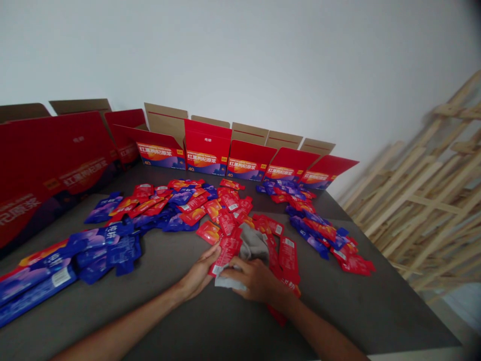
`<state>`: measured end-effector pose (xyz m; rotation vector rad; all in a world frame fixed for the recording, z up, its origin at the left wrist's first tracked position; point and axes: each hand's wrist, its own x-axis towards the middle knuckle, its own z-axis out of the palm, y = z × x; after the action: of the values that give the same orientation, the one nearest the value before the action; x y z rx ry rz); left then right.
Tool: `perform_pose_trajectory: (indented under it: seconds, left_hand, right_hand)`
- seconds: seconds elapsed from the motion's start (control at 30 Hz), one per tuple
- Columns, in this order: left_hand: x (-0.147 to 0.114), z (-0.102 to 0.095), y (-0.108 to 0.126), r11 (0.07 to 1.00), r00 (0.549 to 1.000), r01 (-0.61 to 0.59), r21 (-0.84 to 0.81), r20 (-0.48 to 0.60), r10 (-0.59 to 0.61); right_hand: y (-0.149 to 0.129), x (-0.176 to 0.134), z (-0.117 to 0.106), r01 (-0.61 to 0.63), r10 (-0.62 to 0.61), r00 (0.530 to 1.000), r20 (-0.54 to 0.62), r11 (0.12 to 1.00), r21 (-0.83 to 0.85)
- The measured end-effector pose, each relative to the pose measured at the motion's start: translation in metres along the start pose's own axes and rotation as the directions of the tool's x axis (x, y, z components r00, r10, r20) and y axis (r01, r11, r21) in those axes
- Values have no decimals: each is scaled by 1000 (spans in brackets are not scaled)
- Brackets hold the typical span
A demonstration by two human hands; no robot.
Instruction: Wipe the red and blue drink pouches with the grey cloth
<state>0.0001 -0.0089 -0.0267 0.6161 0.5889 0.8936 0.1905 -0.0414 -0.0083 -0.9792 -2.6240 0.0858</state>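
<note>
Our left hand grasps 1 red pouch above the table's near middle; our right hand clutches a grey cloth at its right. Open boxes stand far.

Over the counter, the person's left hand grips a red pouch while the right hand holds a grey cloth against it. From the hands, blue pouches lie at nine o'clock, open boxes stand at twelve, wooden frames near two.
</note>
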Motion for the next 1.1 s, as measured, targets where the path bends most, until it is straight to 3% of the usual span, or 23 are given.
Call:
perform_pose_trajectory:
  seconds: [0.13,0.27,0.4,0.53,0.67,0.8,0.93,1.1]
  left_hand:
    - [1,-1,0,1000,1000,1,23,25,-2]
    - [1,-1,-1,999,998,-5,38,60,3]
    - [0,0,0,1000,997,-3,27,75,1]
    - [0,-1,0,1000,1000,9,24,27,-10]
    - [0,0,2,1000,1000,-16,-7,-6,16]
    - [1,0,2,1000,1000,-25,-15,8,25]
    - [1,-3,0,999,999,-8,37,31,7]
    - [0,-1,1,998,996,17,68,87,-23]
  right_hand:
    - [1,0,-1,-93,93,995,19,996,16]
    - [10,-1,-5,-259,275,948,-158,959,117]
    - [15,0,-8,-290,329,909,-256,940,178]
    - [10,0,-8,-245,266,955,-135,957,152]
    - [4,0,-3,-118,114,993,45,988,104]
    - [2,-1,0,-79,74,994,83,995,66]
    - [6,-1,-3,-222,232,971,-60,965,143]
    - [13,2,-7,-301,401,864,-303,896,327]
